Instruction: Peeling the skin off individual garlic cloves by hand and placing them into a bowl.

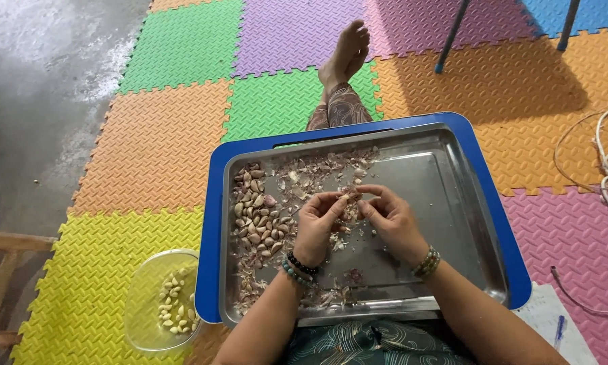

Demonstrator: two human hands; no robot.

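Item: one garlic clove (350,197), small and partly hidden, held above the middle of a steel tray (452,203) that sits in a blue tray (493,209) on the person's lap; left hand (317,223) and right hand (392,220) meet on it, the fingers of both pinching it from either side. Handling, as judged: light, firm, with papery skin that is brittle and slippery, best gripped at the two ends; its long axis appears to run left to right between the hands, though which end is the tip cannot be told. Nearby: unpeeled cloves (253,216) and loose skins (317,165) on the tray's left, peeled cloves in a yellow bowl (141,297) on the foam floor mat (162,142)
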